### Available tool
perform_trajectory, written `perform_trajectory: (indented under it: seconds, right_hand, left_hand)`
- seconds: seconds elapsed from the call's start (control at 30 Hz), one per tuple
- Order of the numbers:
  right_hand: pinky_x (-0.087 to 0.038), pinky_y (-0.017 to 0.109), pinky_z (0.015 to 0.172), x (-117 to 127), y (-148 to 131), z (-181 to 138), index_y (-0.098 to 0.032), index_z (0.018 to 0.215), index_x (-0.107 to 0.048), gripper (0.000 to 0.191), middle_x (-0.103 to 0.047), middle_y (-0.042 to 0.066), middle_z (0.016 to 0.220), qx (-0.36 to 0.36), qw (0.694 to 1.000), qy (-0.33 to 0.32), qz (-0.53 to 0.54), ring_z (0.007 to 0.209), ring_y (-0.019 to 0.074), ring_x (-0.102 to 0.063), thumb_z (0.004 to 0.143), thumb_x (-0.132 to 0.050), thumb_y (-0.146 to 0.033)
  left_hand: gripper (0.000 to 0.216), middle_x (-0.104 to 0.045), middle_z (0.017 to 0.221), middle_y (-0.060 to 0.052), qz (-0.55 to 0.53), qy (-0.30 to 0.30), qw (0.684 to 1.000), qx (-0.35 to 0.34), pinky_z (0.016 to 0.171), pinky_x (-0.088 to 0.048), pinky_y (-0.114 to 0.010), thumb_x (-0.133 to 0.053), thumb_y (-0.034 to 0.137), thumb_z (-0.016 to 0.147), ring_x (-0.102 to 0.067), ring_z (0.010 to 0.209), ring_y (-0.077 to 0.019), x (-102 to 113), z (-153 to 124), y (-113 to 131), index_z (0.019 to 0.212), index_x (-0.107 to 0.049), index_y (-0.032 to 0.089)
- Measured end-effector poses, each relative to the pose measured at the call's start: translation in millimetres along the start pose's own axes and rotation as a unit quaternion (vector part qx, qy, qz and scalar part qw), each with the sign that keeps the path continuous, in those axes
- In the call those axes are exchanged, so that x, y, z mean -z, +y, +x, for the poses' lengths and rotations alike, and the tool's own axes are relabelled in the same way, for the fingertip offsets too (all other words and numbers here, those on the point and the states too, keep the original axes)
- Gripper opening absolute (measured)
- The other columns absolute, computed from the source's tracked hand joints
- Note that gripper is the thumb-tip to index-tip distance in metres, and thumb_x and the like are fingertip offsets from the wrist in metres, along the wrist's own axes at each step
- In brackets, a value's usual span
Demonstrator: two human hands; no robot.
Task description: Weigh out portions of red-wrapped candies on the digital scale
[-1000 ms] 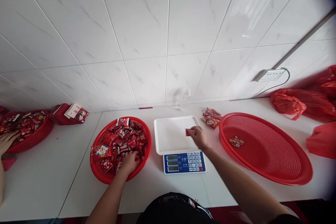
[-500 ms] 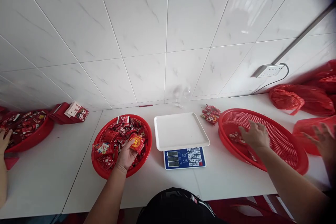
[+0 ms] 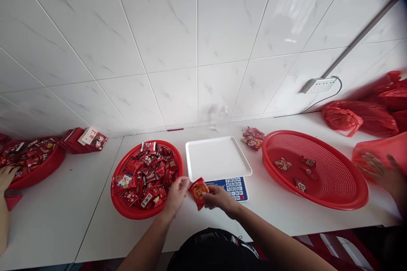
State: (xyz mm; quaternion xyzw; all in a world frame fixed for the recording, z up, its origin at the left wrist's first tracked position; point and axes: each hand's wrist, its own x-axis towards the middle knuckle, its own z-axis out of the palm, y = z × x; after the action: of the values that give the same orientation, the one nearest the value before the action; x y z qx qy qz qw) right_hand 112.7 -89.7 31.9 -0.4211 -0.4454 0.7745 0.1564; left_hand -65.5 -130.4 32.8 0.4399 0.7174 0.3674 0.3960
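My right hand (image 3: 220, 200) grips a red snack packet (image 3: 199, 193) with gold print, in front of the scale. Close by its left edge is my left hand (image 3: 177, 194), with thumb and fingers pinched together; whether they hold a corner of it or something small, I cannot make out. To the left stands a round red basket (image 3: 118, 203), full of small wrapped sweets (image 3: 152, 173). A digital scale (image 3: 243, 190) with a white tray (image 3: 218, 156) sits behind my hands, its display partly covered. On the right, a larger red basket (image 3: 333, 165) holds several small packets (image 3: 308, 163).
Loose red packets (image 3: 253, 137) lie between tray and right basket. Another person's hand (image 3: 380, 169) rests on a red bag (image 3: 375, 148) at right. At far left, another hand (image 3: 6, 175) reaches into a filled basket (image 3: 47, 165). A power strip (image 3: 319, 85) is on the wall.
My left hand has left the left basket and moved right. My right hand has come out of the right basket and now holds the packet my left hand held.
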Motion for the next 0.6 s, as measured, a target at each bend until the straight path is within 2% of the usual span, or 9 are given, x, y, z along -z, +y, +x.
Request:
perform_trajectory:
  seconds: [0.1, 0.17, 0.23, 0.3, 0.4, 0.5, 0.6]
  right_hand:
    - [-0.049, 0.028, 0.072, 18.3, -12.4, -1.0, -0.02, 0.099, -0.055, 0.038, -0.066, 0.005, 0.098, 0.018, 0.989, 0.047, 0.142, 0.08, 0.0154, -0.065, 0.07, -0.066, -0.043]
    - [-0.049, 0.03, 0.079, 25.1, -21.1, -6.0, -0.025, 0.11, -0.05, 0.043, -0.059, 0.005, 0.116, 0.017, 0.977, 0.039, 0.208, 0.091, 0.016, -0.063, 0.073, -0.064, -0.042]
    - [-0.049, 0.032, 0.081, 25.9, -25.0, -13.0, -0.024, 0.115, -0.047, 0.046, -0.059, 0.008, 0.117, -0.01, 0.978, 0.007, 0.21, 0.091, 0.0168, -0.064, 0.075, -0.062, -0.041]
    - [-0.048, 0.034, 0.081, 22.5, -23.0, -19.9, -0.019, 0.115, -0.048, 0.046, -0.063, 0.01, 0.109, -0.04, 0.982, -0.036, 0.184, 0.088, 0.0175, -0.065, 0.077, -0.061, -0.04]
    - [-0.048, 0.033, 0.08, 15.9, -14.4, -26.8, -0.017, 0.112, -0.051, 0.043, -0.067, 0.01, 0.101, -0.061, 0.981, -0.075, 0.167, 0.086, 0.0178, -0.066, 0.077, -0.062, -0.038]
    - [-0.048, 0.031, 0.078, 13.1, -9.4, -29.1, -0.017, 0.112, -0.052, 0.042, -0.067, 0.009, 0.1, -0.065, 0.98, -0.074, 0.172, 0.086, 0.0175, -0.066, 0.076, -0.063, -0.037]
    - [-0.048, 0.03, 0.077, 14.8, -11.0, -29.8, -0.017, 0.112, -0.053, 0.042, -0.067, 0.01, 0.102, -0.065, 0.981, -0.066, 0.17, 0.086, 0.0173, -0.066, 0.076, -0.063, -0.037]
  left_hand:
    - [0.037, -0.063, 0.102, -0.01, 0.05, 0.059, 0.997, 0.013, 0.08, -0.045, -0.031, -0.037, 0.041, 0.083, -0.059, 0.093, -0.0196, 30.2, 24.9, -23.3, 0.103, -0.055, 0.016]
    - [0.033, -0.06, 0.108, -0.011, 0.088, 0.062, 0.994, 0.031, 0.085, -0.043, -0.033, -0.042, 0.035, 0.081, -0.056, 0.099, -0.0208, 44.1, 39.7, -38.8, 0.105, -0.053, 0.015]
    - [0.039, -0.054, 0.117, -0.014, 0.134, 0.05, 0.988, 0.054, 0.091, -0.039, -0.035, -0.053, 0.03, 0.074, -0.051, 0.11, -0.0241, 48.8, 50.1, -52.0, 0.11, -0.05, 0.014]
    - [0.053, -0.043, 0.129, -0.018, 0.176, 0.038, 0.981, 0.073, 0.096, -0.034, -0.036, -0.06, 0.026, 0.069, -0.041, 0.121, -0.0276, 45.5, 56.5, -61.6, 0.118, -0.045, 0.012]
    - [0.065, -0.029, 0.138, -0.021, 0.224, 0.023, 0.97, 0.089, 0.097, -0.032, -0.037, -0.06, 0.025, 0.069, -0.034, 0.126, -0.0295, 35.3, 62.6, -68.1, 0.128, -0.034, 0.013]
    - [0.061, -0.039, 0.133, -0.019, 0.25, -0.005, 0.965, 0.078, 0.094, -0.034, -0.033, -0.057, 0.025, 0.072, -0.042, 0.12, -0.0267, 30.9, 66.7, -68.3, 0.128, -0.035, 0.014]
    - [0.045, -0.057, 0.117, -0.014, 0.264, -0.037, 0.962, 0.062, 0.086, -0.039, -0.029, -0.055, 0.028, 0.075, -0.053, 0.107, -0.0233, 36.5, 66.4, -67.9, 0.117, -0.049, 0.015]
